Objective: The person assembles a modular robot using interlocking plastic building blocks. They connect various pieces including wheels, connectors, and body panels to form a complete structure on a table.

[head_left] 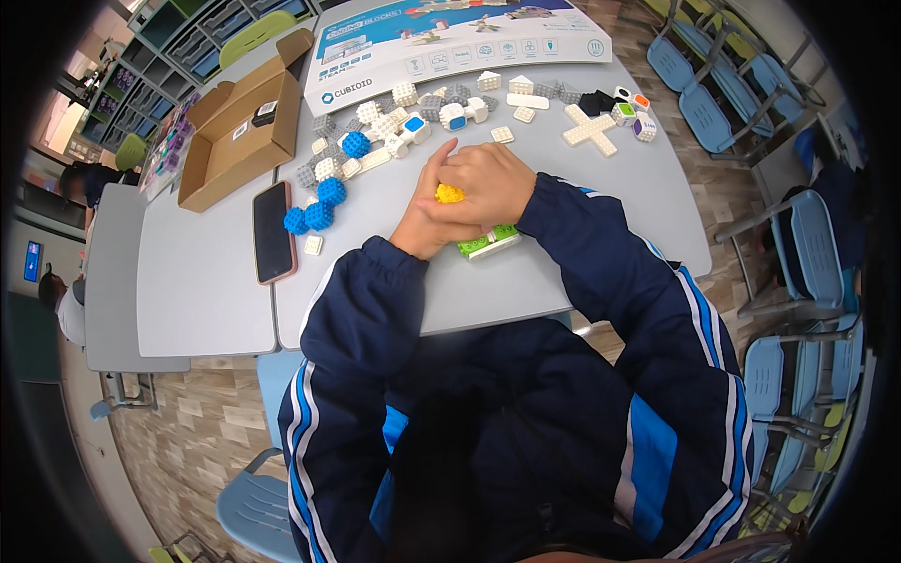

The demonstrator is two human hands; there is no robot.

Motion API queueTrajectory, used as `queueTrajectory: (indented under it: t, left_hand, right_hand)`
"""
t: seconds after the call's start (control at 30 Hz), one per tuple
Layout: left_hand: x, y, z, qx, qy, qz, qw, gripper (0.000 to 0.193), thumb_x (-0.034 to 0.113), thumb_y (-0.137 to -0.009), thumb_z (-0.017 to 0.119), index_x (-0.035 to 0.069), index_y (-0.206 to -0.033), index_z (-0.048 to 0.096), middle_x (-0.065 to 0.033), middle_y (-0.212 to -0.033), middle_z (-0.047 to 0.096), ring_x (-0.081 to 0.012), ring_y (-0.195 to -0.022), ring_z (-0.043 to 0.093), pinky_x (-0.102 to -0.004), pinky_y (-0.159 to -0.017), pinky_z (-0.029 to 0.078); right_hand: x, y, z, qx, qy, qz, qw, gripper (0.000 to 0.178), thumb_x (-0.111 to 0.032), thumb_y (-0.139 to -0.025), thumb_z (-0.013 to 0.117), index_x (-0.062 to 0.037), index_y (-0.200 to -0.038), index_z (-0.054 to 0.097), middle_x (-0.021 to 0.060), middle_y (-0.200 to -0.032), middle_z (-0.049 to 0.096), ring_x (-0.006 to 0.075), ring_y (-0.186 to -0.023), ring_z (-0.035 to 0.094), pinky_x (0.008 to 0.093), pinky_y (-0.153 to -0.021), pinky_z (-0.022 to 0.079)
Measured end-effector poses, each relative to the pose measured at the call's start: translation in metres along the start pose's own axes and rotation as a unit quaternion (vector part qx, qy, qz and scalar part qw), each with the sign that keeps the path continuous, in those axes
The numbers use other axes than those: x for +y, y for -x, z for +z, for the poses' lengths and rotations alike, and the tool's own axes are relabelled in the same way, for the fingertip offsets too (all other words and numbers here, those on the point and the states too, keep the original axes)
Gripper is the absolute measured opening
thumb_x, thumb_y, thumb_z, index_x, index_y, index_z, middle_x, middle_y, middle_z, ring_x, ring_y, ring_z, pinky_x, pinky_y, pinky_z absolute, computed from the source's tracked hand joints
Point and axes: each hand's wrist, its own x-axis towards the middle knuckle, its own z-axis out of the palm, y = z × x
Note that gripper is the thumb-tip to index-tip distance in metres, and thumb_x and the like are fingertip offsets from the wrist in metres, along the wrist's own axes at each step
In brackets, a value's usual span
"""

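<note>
Close together over the front of the table, my left hand [427, 220] and my right hand [490, 180] are both closed around a small yellow building block [450, 193]. Only a bit of its yellow studded surface shows between the fingers; the rest is hidden. Just below the right hand lies a bright green and white block piece [490, 242], partly covered by the hands. Beyond the hands, white, grey and blue studded blocks [375, 131] lie in a loose pile. Three blue round studded pieces [319, 216] sit joined to the left.
A phone [274, 233] lies left of the blue pieces, near an open cardboard box [239, 141]. A large printed box [460, 56] stands at the back. A white cross-shaped piece [589, 129] and several cubes [624, 114] are at the right. Blue chairs [807, 249] stand beyond the table.
</note>
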Motion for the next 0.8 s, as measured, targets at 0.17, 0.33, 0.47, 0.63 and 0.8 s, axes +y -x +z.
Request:
queueTrajectory:
  t: [0.17, 0.33, 0.47, 0.63, 0.8]
  left_hand:
    - [0.0, -0.001, 0.0, 0.002, -0.012, 0.004, 1.0, 0.119, 0.014, -0.058, 0.089, 0.006, -0.154, 0.019, -0.0153, -0.14, 0.04, -0.0272, -0.129, 0.045, -0.0371, -0.108, 0.039]
    - [0.003, -0.001, 0.002, -0.003, 0.02, 0.0, 1.0, 0.118, 0.013, -0.059, 0.088, 0.006, -0.154, 0.019, -0.0151, -0.139, 0.041, -0.0265, -0.128, 0.046, -0.0369, -0.107, 0.04]
    - [0.002, 0.0, 0.001, -0.006, -0.002, 0.017, 1.0, 0.114, 0.002, -0.063, 0.084, 0.011, -0.155, 0.017, -0.0089, -0.137, 0.048, -0.0219, -0.126, 0.05, -0.0344, -0.106, 0.041]
    - [0.003, 0.0, 0.002, -0.002, 0.004, 0.018, 1.0, 0.114, 0.003, -0.063, 0.084, 0.01, -0.155, 0.018, -0.0093, -0.138, 0.047, -0.0222, -0.127, 0.048, -0.0348, -0.107, 0.04]
    - [0.006, 0.0, 0.002, -0.002, -0.007, 0.021, 1.0, 0.113, 0.006, -0.063, 0.084, 0.01, -0.155, 0.018, -0.0097, -0.14, 0.046, -0.0222, -0.128, 0.047, -0.0349, -0.108, 0.039]
  right_hand:
    - [0.001, -0.001, -0.001, -0.013, -0.003, 0.002, 1.0, 0.058, -0.055, -0.082, 0.063, 0.0011, -0.065, 0.065, 0.0185, -0.058, 0.061, 0.0343, -0.056, 0.063, 0.0416, -0.056, 0.051]
    - [0.0, -0.002, -0.007, -0.026, -0.005, 0.003, 1.0, 0.051, -0.048, -0.082, 0.066, -0.0007, -0.063, 0.063, 0.0194, -0.061, 0.061, 0.0348, -0.057, 0.063, 0.0416, -0.054, 0.05]
    - [0.002, -0.002, -0.003, -0.027, -0.008, 0.008, 1.0, 0.061, -0.058, -0.082, 0.061, 0.0009, -0.066, 0.067, 0.0182, -0.057, 0.06, 0.0345, -0.055, 0.062, 0.0416, -0.056, 0.051]
    - [-0.001, -0.004, -0.009, -0.028, -0.01, 0.0, 1.0, 0.052, -0.049, -0.082, 0.066, -0.0005, -0.063, 0.063, 0.0187, -0.06, 0.061, 0.0344, -0.055, 0.062, 0.0406, -0.052, 0.049]
    - [0.0, -0.005, -0.009, -0.03, -0.014, 0.0, 0.999, 0.052, -0.049, -0.081, 0.067, -0.0002, -0.064, 0.066, 0.0185, -0.059, 0.061, 0.0343, -0.055, 0.062, 0.0405, -0.052, 0.05]
